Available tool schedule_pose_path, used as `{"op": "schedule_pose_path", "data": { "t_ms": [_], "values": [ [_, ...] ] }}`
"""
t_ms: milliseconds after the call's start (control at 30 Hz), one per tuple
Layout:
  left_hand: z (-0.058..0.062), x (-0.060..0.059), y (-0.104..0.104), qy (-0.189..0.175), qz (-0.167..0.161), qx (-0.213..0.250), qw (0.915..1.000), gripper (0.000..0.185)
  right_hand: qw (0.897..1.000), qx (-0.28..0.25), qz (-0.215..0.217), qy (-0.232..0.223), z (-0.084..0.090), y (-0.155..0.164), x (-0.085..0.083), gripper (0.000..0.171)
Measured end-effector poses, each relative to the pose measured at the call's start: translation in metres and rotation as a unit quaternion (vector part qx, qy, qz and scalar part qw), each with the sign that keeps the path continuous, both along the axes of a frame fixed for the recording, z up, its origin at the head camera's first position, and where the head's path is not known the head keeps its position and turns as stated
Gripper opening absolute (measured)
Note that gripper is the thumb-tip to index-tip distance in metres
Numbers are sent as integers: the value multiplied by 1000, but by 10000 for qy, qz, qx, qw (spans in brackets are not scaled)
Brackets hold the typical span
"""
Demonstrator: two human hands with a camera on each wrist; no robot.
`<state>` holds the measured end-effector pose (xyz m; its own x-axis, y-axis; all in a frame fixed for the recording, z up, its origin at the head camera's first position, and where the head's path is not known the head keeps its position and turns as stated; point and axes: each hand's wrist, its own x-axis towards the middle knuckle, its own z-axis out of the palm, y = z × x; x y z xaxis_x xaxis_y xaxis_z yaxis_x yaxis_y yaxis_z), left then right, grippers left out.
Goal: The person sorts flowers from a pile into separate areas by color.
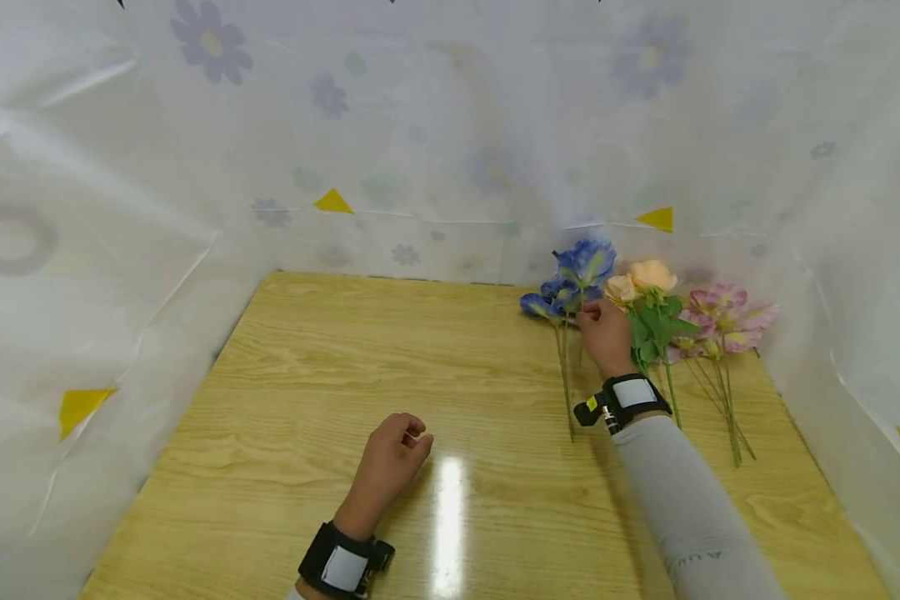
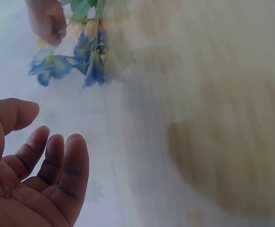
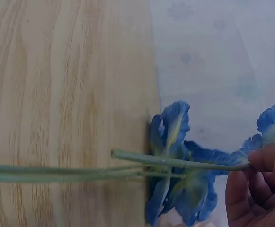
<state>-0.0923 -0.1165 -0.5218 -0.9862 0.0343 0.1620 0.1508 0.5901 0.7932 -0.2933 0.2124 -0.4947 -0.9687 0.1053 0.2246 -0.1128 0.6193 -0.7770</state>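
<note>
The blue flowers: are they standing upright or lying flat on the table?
Lying flat: the blue flowers stretch their stems along the wooden table; the right hand pinches one stem.

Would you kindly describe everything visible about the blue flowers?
The blue flowers are an artificial-looking spray: ruffled blue petals with yellowish centres on thin green stems. They lie flat at the table's far edge, blooms toward the backdrop, left of the peach flowers. The right hand pinches one stem just below the blooms.

On the table lie three bunches of flowers, one blue, one peach and one pink, with two hands over it, left and right, and four yellow triangles on the sheeting.
</note>
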Motion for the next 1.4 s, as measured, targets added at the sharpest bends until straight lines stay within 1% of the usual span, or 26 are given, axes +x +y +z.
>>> {"op": "schedule_pose_path", "data": {
  "t_ms": [133,267,367,533,733,833,967,1033,1100,1167,1300,1400],
  "values": [
    [1,1,-2,-65,-27,6,10000,7,9985,236,130,-467,-14,7,-1,29],
    [1,2,-2,-128,-50,0,9999,7,9950,50,279,-960,-25,10,1,35],
    [0,1,-3,-130,-39,13,9999,7,9936,-73,310,-1087,-28,11,1,38],
    [-1,2,-3,-157,-40,31,9999,7,9924,-69,325,-1187,-29,12,0,38],
    [-2,2,-3,-172,-28,-7,9998,8,9934,-188,324,-1082,-29,12,0,41],
    [-2,2,-3,-153,-24,0,9999,8,9924,-64,442,-1144,-32,12,0,40],
    [-2,3,-4,-137,-51,-10,9999,9,9892,185,556,-1347,-38,13,3,41],
    [-3,3,-4,-127,-69,-23,9999,9,9890,187,550,-1363,-41,14,4,41],
    [-4,3,-3,-115,-78,-42,9999,9,9901,182,544,-1281,-42,13,5,41],
    [-5,3,-2,-102,-108,-46,9999,10,9913,198,535,-1190,-43,13,7,39],
    [-7,3,-1,-122,-146,30,9998,10,9924,293,553,-1058,-44,14,9,27],
    [-7,2,0,-108,-91,107,9998,9,9921,234,594,-1078,-45,17,10,23]
  ]
}}
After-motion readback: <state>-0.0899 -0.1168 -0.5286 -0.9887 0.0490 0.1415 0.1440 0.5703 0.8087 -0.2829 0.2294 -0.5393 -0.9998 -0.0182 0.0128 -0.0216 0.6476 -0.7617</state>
